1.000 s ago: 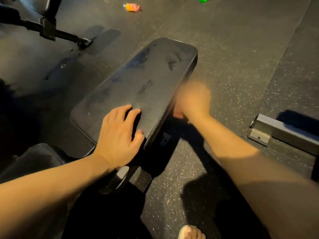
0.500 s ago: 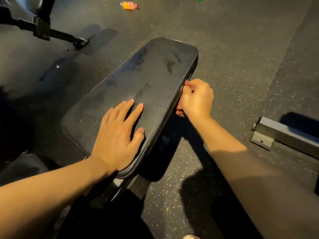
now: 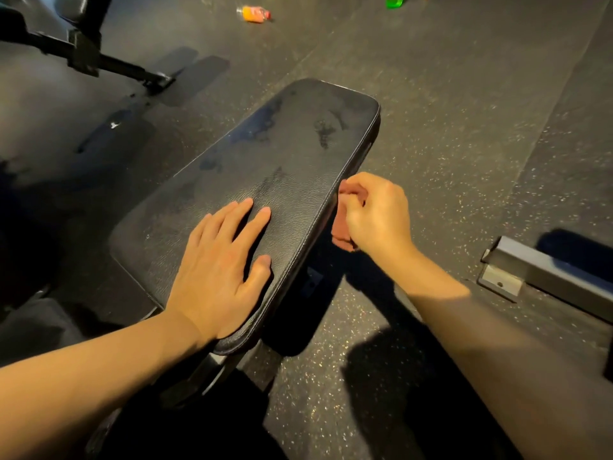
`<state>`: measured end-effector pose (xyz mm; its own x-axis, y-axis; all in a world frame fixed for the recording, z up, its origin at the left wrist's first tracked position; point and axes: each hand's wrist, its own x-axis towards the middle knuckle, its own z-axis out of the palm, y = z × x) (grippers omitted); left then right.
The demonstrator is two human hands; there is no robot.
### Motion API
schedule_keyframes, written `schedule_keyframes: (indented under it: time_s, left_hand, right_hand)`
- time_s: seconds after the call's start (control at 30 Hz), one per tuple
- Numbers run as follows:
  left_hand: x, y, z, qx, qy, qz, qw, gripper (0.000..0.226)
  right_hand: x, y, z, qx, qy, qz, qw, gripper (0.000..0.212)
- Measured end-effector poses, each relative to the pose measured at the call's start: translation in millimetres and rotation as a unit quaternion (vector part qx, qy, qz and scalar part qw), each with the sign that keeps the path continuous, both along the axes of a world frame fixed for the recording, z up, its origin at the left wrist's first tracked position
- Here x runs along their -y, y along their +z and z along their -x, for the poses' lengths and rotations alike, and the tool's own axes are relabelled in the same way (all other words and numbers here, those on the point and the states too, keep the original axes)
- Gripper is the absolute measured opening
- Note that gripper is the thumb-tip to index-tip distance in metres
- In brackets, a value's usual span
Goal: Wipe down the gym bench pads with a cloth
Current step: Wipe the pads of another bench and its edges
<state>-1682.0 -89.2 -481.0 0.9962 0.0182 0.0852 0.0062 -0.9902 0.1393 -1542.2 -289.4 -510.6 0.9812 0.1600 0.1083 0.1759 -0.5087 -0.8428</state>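
head: speckled rubber floor (image 3: 464, 127); streaked black pad (image 3: 298, 144); left hand (image 3: 219, 270) flat on pad, right hand (image 3: 378, 217) grips cloth (image 3: 341, 234).

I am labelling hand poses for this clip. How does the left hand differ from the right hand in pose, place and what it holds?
The left hand lies flat, fingers straight, on top of the bench pad; the right hand is curled, at the pad's right side edge. The left hand holds nothing; the right hand grips a reddish cloth. Both hands are bare and are at the near half of the pad.
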Motion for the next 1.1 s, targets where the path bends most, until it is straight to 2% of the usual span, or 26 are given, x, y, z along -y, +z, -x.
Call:
schedule_keyframes:
  time_s: [0.1, 0.2, 0.3, 0.37, 0.4, 0.5, 0.57, 0.63, 0.7, 0.73, 0.87, 0.93, 1.0, 1.1]
  left_hand:
    - [-0.9, -0.5, -0.2, 0.000, -0.002, 0.004, 1.000, 0.064]
    - [-0.8, -0.6, -1.0, -0.002, -0.002, 0.003, 1.000, 0.064]
    - [-1.2, -0.8, -1.0, -0.002, -0.001, 0.000, 1.000, 0.064]
    - [-1.1, -1.7, -0.5, 0.001, -0.002, -0.001, 1.000, 0.063]
    - [-0.7, -1.8, -0.5, 0.001, -0.003, 0.001, 1.000, 0.063]
    - [-1.5, -1.3, -0.9, 0.002, -0.001, 0.008, 1.000, 0.063]
    - [-2.4, -1.2, -1.3, 0.002, -0.003, 0.010, 1.000, 0.063]
    - [-1.7, -1.2, -1.0, 0.002, 0.000, 0.013, 1.000, 0.063]
    - [-2.2, -1.5, -1.1, 0.002, -0.001, 0.012, 1.000, 0.064]
    - [-2.1, -1.5, -1.2, 0.002, -0.003, 0.012, 1.000, 0.063]
    - [-3.0, 0.5, -1.2, -0.001, -0.004, 0.018, 1.000, 0.064]
    - [-3.1, 0.1, -1.1, -0.002, -0.005, 0.018, 1.000, 0.064]
    - [-3.4, -0.4, -0.9, -0.001, -0.004, 0.018, 1.000, 0.064]
    - [-3.3, -0.5, -1.3, -0.002, 0.001, 0.019, 1.000, 0.064]
  right_hand:
    - [0.6, 6.2, -53.6, -0.003, -0.071, 0.035, 0.997, 0.026]
    - [-4.1, 0.5, -72.9, -0.028, -0.138, 0.016, 0.990, 0.028]
    - [-6.9, -10.3, -15.6, 0.016, -0.046, -0.023, 0.999, 0.024]
    - [0.7, -10.7, -1.8, 0.015, 0.011, -0.017, 1.000, 0.022]
    - [1.1, -7.8, -15.6, 0.009, 0.000, 0.000, 1.000, 0.023]
    - [-2.5, 2.8, -78.8, -0.036, -0.135, 0.022, 0.990, 0.025]
    - [-9.6, 1.4, -76.2, -0.045, -0.174, -0.019, 0.984, 0.025]
    - [-8.1, 1.9, -37.6, -0.030, -0.100, -0.091, 0.990, 0.020]
    - [7.4, 1.6, -5.5, -0.060, 0.000, -0.154, 0.986, 0.018]
    - [17.2, 0.3, -6.0, -0.082, 0.004, -0.172, 0.982, 0.019]
    - [35.3, 5.3, -70.4, -0.109, -0.209, -0.184, 0.954, 0.005]
    - [30.3, 13.6, -99.7, -0.138, -0.274, -0.220, 0.926, 0.021]
    - [15.4, 19.7, -112.6, -0.165, -0.284, -0.286, 0.900, 0.024]
    - [-8.0, 26.6, -89.1, -0.176, -0.260, -0.368, 0.875, 0.024]
